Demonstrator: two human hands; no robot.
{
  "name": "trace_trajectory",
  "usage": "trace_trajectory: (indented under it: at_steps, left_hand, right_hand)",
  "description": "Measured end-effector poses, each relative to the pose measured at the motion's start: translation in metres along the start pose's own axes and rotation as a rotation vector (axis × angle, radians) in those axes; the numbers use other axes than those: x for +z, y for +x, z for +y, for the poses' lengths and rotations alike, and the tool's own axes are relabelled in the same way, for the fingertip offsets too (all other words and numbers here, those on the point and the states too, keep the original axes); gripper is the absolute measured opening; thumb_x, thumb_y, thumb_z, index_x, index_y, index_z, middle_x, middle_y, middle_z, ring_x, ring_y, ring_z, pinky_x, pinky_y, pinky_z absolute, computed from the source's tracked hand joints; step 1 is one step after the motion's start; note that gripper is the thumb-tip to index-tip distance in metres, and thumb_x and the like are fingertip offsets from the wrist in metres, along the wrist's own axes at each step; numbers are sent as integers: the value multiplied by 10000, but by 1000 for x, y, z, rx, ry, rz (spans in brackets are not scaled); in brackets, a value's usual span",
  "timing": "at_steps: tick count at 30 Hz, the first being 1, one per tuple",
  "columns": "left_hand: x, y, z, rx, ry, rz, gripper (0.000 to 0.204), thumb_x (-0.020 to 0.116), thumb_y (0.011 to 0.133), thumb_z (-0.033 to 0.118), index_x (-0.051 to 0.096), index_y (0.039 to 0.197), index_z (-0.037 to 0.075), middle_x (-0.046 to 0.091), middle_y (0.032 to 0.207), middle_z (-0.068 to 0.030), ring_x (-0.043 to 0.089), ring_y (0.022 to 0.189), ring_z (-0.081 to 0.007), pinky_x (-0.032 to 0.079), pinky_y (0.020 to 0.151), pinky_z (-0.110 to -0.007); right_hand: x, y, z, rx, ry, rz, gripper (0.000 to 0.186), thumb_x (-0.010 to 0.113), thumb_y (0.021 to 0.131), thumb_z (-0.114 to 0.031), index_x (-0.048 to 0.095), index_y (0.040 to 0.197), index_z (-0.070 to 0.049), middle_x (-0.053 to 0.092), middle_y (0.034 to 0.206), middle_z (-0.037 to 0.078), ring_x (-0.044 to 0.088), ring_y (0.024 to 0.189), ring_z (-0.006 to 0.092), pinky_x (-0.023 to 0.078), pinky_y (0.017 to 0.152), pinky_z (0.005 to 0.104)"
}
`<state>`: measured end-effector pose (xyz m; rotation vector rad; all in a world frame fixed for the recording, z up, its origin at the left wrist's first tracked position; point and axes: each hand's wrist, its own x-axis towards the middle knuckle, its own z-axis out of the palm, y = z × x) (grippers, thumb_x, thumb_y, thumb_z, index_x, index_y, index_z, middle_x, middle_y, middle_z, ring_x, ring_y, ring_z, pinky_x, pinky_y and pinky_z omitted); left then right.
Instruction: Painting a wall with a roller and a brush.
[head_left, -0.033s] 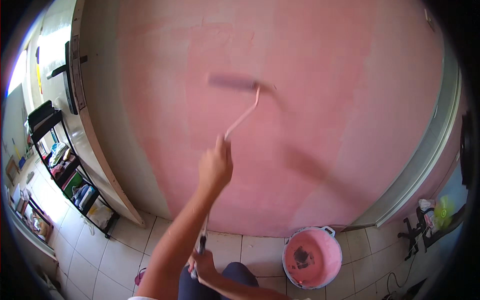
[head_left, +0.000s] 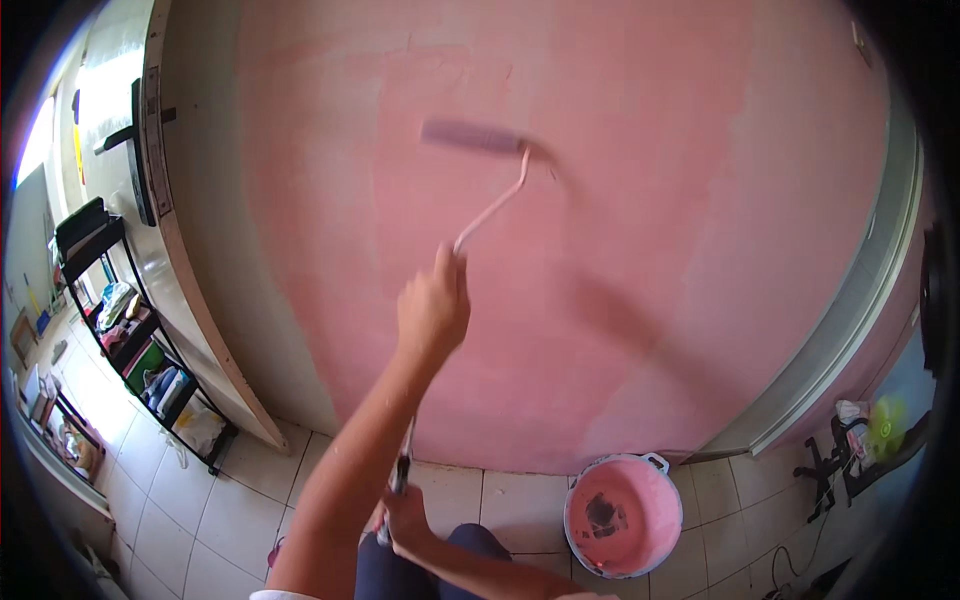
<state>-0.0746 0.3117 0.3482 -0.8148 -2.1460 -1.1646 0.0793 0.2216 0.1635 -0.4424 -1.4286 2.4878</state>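
Observation:
Up on the pink-painted wall (head_left: 620, 230), the sleeve of a paint roller (head_left: 472, 137) lies nearly level, slightly blurred. Its bent metal frame runs down to my left hand (head_left: 433, 308), which is wrapped round the upper part of the handle. Lower down, in front of my knees, my right hand (head_left: 406, 520) is closed round the grip at the pole's bottom end. Part of the pole is hidden behind my left forearm. A round tub (head_left: 655, 500) with pink paint inside and a dark patch on its bottom stands on the floor to the right.
A black shelf cart (head_left: 130, 345) holding bags and cloths stands at the left beside the door frame (head_left: 205, 310). White tiles (head_left: 450, 505) cover the floor. At the right are a green fan (head_left: 886, 425), a black stand (head_left: 825, 470) and a cable (head_left: 795, 568).
The roller has moved a little up the wall and slightly to the right. My left hand has risen with it, and my right hand has shifted slightly upward. The tub stays put.

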Motion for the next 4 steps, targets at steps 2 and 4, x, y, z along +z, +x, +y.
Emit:
trace_trajectory:
  at_steps: [2, 4]
  left_hand:
    - [-8, 18, 4, 14, 18, 1, 232, 393, 929, 245, 470, 991, 36, 555, 598, -220, 521, 558, -455, 394, 497, -554]
    - [-9, 25, 4, 39, 26, 5, 238, 397, 928, 252, 471, 1002, 38, 563, 608, -222, 523, 552, -454, 402, 499, -552]
  right_hand:
    - [13, 10, -17, -33, -43, 7, 292, 514, 836, -188, 421, 580, -82, 396, 455, 9, 370, 373, 110, 283, 369, 267]
    - [0, 13, 0, -7, 23, -61, 336, 526, 838, -243, 410, 573, -70, 397, 453, 23, 389, 375, 125, 296, 373, 274]
